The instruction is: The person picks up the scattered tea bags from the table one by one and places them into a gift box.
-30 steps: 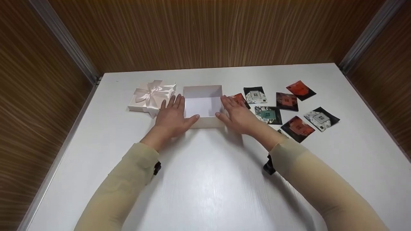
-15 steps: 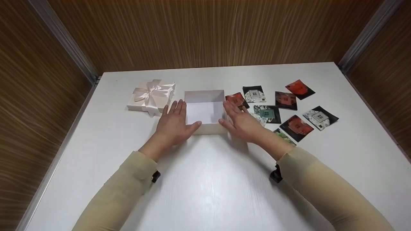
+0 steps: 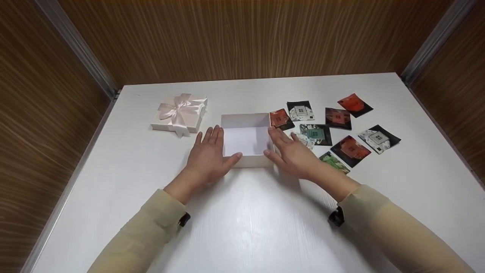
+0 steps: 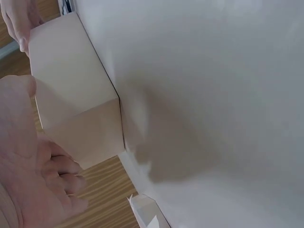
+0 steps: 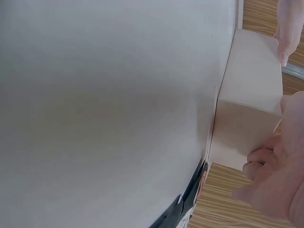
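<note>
A pale, lidless cardboard box (image 3: 253, 162) stands upright on the white table, its white inside showing nothing in it. Along its left side lies my left hand (image 3: 206, 161), fingers straight and thumb at the near rim. My right hand (image 3: 297, 157) rests against the opposite side in the same way, its thumb by the near right corner. In the left wrist view, the fingers and thumb are at one corner of the box (image 4: 71, 71). The right wrist view has fingers touching the side wall of the box (image 5: 249, 71). The far wall's outer face is hidden.
Left of the box sits a pale pink lid (image 3: 180, 113) with a satin bow. Several flat, printed sachets lie to the right, among them a green one (image 3: 334, 163) near my right wrist and a red one (image 3: 279, 119) close to the box. Wood-grain panels (image 3: 250, 41) enclose the white table (image 3: 242, 220).
Both hands have drawn back toward me, and the box has slid with them, nearer and slightly right. The green sachet shows more now. The bowed lid has stayed put.
</note>
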Tool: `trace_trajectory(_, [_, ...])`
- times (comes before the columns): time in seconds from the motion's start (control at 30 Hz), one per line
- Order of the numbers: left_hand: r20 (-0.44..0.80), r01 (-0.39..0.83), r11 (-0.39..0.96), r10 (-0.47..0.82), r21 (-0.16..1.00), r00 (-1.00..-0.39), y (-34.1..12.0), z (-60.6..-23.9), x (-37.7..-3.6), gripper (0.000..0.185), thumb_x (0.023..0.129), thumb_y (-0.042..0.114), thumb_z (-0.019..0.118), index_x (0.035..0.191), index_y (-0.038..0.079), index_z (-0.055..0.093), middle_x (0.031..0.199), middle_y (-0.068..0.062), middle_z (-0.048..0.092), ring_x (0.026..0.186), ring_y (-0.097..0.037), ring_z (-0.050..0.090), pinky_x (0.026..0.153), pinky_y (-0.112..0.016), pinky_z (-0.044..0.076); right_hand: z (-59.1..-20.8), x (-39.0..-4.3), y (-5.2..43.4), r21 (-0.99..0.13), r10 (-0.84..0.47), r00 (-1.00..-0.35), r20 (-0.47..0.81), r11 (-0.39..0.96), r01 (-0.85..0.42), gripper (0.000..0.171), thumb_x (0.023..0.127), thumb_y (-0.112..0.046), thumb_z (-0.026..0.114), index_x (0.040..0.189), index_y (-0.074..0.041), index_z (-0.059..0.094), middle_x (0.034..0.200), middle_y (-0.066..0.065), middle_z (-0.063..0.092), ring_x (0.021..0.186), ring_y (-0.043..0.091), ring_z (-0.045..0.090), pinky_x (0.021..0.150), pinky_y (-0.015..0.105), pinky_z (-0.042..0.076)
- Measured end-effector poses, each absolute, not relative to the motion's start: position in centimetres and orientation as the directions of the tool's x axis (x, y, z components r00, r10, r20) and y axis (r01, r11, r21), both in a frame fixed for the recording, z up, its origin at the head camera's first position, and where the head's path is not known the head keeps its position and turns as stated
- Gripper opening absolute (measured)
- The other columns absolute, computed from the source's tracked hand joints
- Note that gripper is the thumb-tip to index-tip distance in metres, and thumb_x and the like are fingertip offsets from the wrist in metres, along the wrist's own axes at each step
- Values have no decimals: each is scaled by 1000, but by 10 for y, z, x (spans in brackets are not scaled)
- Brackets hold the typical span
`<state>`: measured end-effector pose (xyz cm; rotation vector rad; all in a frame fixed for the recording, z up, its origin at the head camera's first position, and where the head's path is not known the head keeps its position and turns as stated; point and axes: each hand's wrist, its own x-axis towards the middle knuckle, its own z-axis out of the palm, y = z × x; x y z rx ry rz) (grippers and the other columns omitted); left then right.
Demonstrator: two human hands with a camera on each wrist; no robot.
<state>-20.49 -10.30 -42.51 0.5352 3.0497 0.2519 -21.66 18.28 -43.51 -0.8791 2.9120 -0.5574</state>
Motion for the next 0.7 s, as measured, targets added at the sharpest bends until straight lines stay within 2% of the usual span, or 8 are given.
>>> trace_trajectory(0.7, [5, 352, 918, 357, 185, -934, -87, -426, -169, 103, 104, 73, 38, 163, -11, 24, 170, -28, 25, 159, -41, 21, 130, -57, 13, -434, -182, 203, -319, -576, -813, 93, 756, -572, 78, 113, -50, 43, 165, 5, 23, 170, 23, 26, 157, 41, 27, 127, 63, 16])
